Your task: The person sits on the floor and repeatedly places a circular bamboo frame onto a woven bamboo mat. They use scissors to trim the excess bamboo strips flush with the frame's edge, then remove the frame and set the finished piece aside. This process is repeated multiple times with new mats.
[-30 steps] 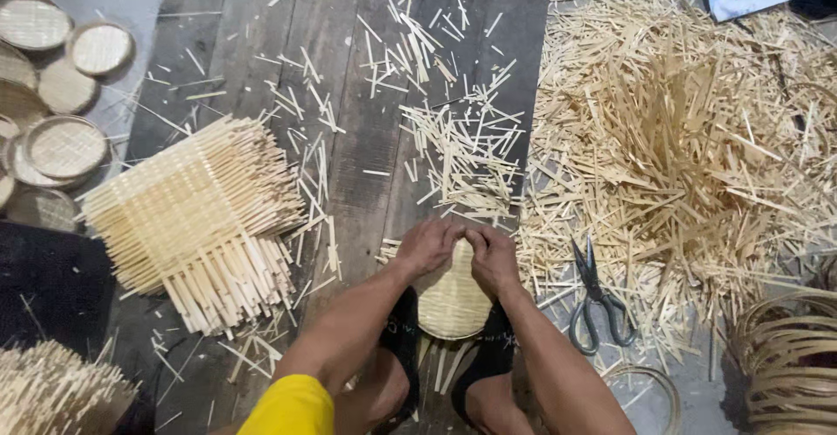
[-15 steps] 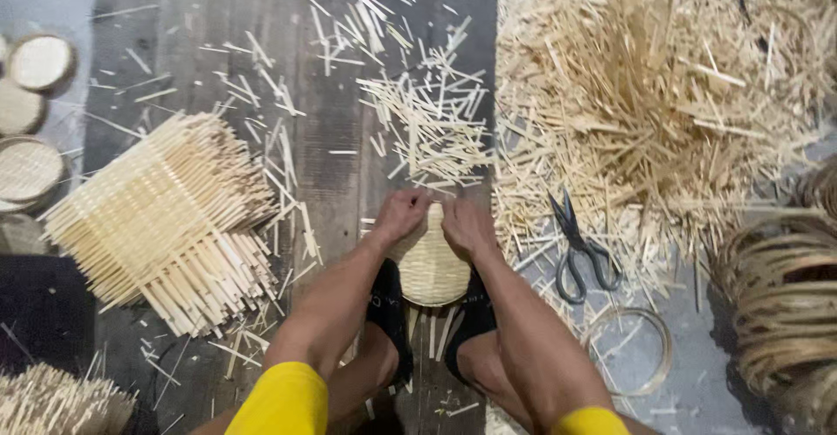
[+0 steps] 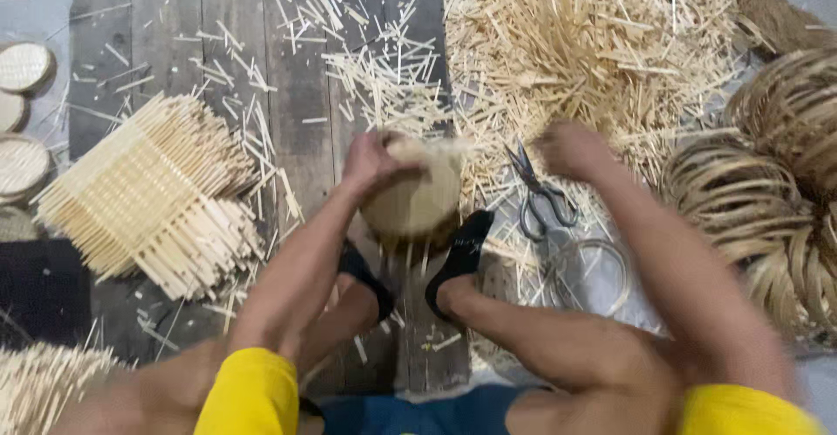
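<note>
My left hand (image 3: 370,163) grips the top edge of a small round woven bamboo piece (image 3: 418,198), which stands upright between my two feet in black socks (image 3: 458,261). My right hand (image 3: 567,149) is off the piece, blurred, hovering to its right over the strewn bamboo sticks and just above a pair of scissors (image 3: 545,195); I cannot tell whether it holds anything. Loose stick ends poke out of the woven piece at top and bottom.
A stack of woven square bamboo mats (image 3: 144,195) lies at left. Round woven discs (image 3: 22,64) sit at the far left. A large heap of cut bamboo sticks (image 3: 593,43) fills the upper right, coiled bamboo rings (image 3: 767,200) lie right, one thin ring (image 3: 588,274) on the floor.
My right hand has left the woven piece and swung out to the right toward the scissors. The left hand keeps hold. The view has moved closer and shifted right.
</note>
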The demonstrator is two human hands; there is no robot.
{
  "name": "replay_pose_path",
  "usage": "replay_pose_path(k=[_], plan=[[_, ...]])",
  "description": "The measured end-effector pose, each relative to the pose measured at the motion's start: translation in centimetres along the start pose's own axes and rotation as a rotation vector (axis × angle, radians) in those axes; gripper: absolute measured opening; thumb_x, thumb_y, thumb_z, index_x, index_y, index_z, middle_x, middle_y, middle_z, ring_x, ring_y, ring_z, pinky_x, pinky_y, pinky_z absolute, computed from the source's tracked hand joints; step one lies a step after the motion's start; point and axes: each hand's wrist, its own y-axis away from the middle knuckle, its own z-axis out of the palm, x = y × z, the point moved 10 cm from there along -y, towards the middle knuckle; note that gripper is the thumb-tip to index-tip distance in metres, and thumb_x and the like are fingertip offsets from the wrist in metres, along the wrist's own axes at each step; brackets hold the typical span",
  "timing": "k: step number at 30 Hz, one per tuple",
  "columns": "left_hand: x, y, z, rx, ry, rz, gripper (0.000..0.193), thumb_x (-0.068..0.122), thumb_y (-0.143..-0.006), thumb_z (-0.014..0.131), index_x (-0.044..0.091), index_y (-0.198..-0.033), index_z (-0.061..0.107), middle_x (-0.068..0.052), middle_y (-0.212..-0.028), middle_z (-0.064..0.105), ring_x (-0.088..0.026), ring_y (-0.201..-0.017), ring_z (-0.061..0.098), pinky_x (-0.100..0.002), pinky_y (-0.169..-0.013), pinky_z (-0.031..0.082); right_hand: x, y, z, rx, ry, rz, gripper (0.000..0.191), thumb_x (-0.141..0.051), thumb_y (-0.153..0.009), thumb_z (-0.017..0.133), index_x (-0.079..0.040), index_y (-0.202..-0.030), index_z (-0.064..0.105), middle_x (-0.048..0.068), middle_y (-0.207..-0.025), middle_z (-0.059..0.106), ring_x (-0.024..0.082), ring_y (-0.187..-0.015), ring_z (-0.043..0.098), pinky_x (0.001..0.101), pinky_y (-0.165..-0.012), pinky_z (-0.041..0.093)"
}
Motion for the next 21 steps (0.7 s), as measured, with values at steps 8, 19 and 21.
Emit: replay_pose_path(k=[8, 19, 21], plan=[[5.1, 10.3, 5.3, 0.133, -0.428, 0.760, 0.034, 0.009, -0.081, 0.077, 0.008, -0.113, 0.064, -0.007, -0.108, 0.067, -0.021, -0.098, 0.066, -0.036, -0.091, 0.059, 9.3, 7.0, 7.4, -0.077, -0.180, 0.119, 0.040, -0.041, -0.096, 0.060, -0.008, -0.113, 0.076, 0.018, -0.104, 0.078, 0.031, -0.089, 0.075, 0.0455, -0.093, 0.056], [-9.5, 10.2, 7.5, 0.122, -0.531, 0.425, 0.049, 0.050, -0.097, 0.076, 0.015, -0.126, 0.059, -0.016, -0.129, 0.054, -0.034, -0.122, 0.053, -0.047, -0.105, 0.045, 10.9, 2.5, 23.6, 0.252, -0.262, 0.305, 0.066, -0.033, -0.067, 0.089, 0.002, -0.117, 0.064, 0.027, -0.119, 0.061, 0.043, -0.113, 0.059, 0.0460, -0.097, 0.049], [-8.2, 8.7, 7.7, 0.281, -0.493, 0.395, 0.086, 0.060, -0.076, 0.081, 0.008, -0.137, 0.050, -0.025, -0.131, 0.049, -0.044, -0.122, 0.047, -0.056, -0.101, 0.040, 11.6, 1.7, 24.6, 0.201, -0.303, 0.362, 0.070, -0.030, -0.062, 0.093, 0.003, -0.116, 0.062, 0.026, -0.115, 0.062, 0.042, -0.109, 0.061, 0.0468, -0.094, 0.050]])
